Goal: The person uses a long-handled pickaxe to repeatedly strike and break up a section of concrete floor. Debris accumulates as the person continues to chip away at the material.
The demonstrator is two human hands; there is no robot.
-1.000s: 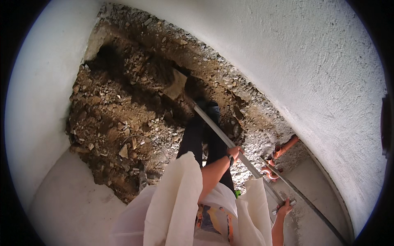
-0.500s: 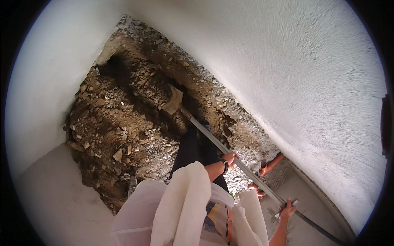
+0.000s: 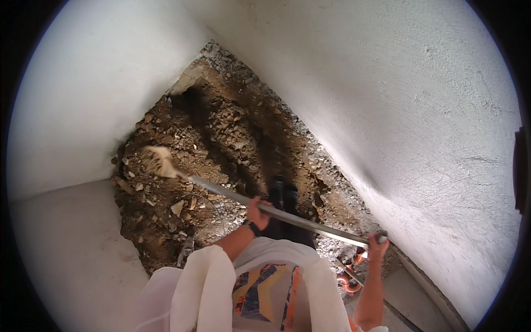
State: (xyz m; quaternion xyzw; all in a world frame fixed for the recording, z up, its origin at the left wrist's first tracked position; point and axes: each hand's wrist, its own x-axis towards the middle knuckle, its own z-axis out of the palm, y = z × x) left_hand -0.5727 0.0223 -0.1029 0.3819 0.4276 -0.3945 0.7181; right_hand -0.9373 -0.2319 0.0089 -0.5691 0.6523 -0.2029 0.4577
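Note:
A long-handled shovel lies slantwise in front of me, its handle running from lower right to upper left. Its blade, smeared by motion, is over the rubble at the left and seems to carry some soil. Partway along the handle, my left hand, with a dark band at the wrist, is wrapped round it. My right hand grips the handle's end beside the right wall. Both hands are closed on the shovel.
Broken stones and brown soil fill a dug corner between a left wall and a rough right wall. Orange pipes stick up near my right arm. Concrete floor borders the dig. My dark shoes stand in it.
The shovel blade has swung from the middle trench to the left over the rubble. My left hand has moved left, and my right hand has come up and forward with the handle's end.

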